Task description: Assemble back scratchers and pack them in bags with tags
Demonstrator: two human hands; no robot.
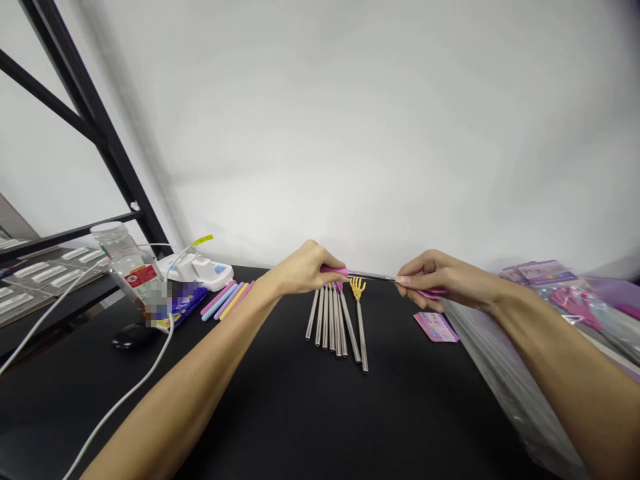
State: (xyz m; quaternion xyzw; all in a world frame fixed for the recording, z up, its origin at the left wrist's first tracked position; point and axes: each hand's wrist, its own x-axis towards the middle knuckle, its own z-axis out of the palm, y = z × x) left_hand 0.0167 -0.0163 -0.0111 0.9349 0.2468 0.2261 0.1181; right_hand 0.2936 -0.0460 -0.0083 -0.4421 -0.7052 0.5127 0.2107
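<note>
Both my hands hold one pink back scratcher with a thin metal rod [373, 275], level above the table. My left hand [305, 268] is closed round its pink handle [335, 271]. At the other end, my right hand [433, 277] pinches the rod, and a pink part [433, 292], probably the scratcher's claw, shows under the fingers. Below lie several metal rods [333, 327] side by side, their far ends partly hidden by my left hand. Rightmost among them is a back scratcher with a yellow claw [358, 288]. A small stack of pink-purple cards [437, 327] lies below my right hand.
Several coloured handle tubes [227, 300] lie left of my left hand. Beyond them are a white power strip [215, 275], a clear jar [123, 260], a blue packet [187, 307], a black mouse [133, 337] and a white cable [135, 387]. Clear plastic bags [510, 380] cover the right side.
</note>
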